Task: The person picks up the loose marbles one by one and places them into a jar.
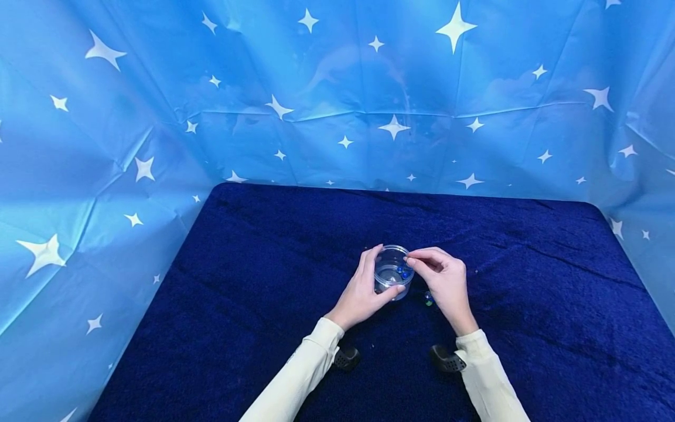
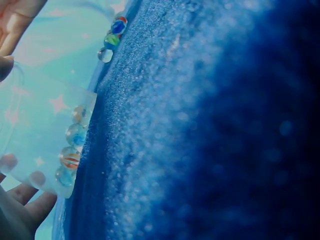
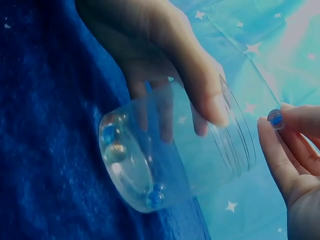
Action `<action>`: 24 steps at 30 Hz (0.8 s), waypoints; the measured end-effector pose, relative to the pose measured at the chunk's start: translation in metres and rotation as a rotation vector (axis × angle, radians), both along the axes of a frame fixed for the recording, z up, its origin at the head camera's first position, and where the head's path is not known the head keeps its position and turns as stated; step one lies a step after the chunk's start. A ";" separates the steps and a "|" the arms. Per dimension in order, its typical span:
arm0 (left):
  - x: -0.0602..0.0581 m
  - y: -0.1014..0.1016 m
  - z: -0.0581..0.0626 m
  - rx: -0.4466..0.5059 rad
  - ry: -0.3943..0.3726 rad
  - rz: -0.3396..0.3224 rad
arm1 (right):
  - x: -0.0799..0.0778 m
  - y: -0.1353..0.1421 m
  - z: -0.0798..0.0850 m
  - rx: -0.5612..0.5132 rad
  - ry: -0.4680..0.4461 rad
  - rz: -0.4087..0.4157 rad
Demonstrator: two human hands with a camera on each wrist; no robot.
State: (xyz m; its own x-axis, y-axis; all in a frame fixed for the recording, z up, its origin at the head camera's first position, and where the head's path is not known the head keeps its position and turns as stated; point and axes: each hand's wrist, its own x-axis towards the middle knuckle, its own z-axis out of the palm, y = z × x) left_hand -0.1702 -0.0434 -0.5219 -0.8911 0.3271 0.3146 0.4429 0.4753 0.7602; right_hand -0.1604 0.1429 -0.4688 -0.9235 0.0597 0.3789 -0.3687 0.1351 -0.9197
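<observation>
My left hand [image 1: 364, 293] grips a clear plastic jar [image 3: 190, 155], thumb on the near side and fingers round the far side. The jar is lidless, with several glass marbles [image 3: 116, 152] lying in its bottom. Just by the rim, my right hand [image 1: 445, 284] pinches a clear marble with blue inside [image 3: 275, 119] between thumb and fingertips. In the head view the fingertips mostly hide that marble. Beside the jar, under the right hand, a few loose marbles [image 2: 111, 41] rest on the cloth; one has green in it, another blue and orange.
A dark blue plush cloth [image 1: 263, 264] covers the table. Light blue sheets with white stars [image 1: 337, 88] hang behind it and at both sides. A black strap-like piece [image 1: 347, 358] sits at the left wrist, and another black piece [image 1: 447, 358] at the right.
</observation>
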 end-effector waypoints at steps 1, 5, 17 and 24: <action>0.000 0.000 0.000 -0.001 0.004 0.001 | 0.000 -0.002 0.000 0.004 0.001 0.004; 0.000 0.000 0.000 -0.003 0.007 0.001 | -0.001 -0.009 0.000 0.026 0.013 0.022; 0.000 0.000 0.001 -0.007 0.015 0.002 | -0.002 -0.018 -0.004 0.041 0.042 0.057; 0.000 -0.001 -0.001 -0.002 0.007 -0.002 | -0.001 -0.019 -0.004 0.047 0.050 0.052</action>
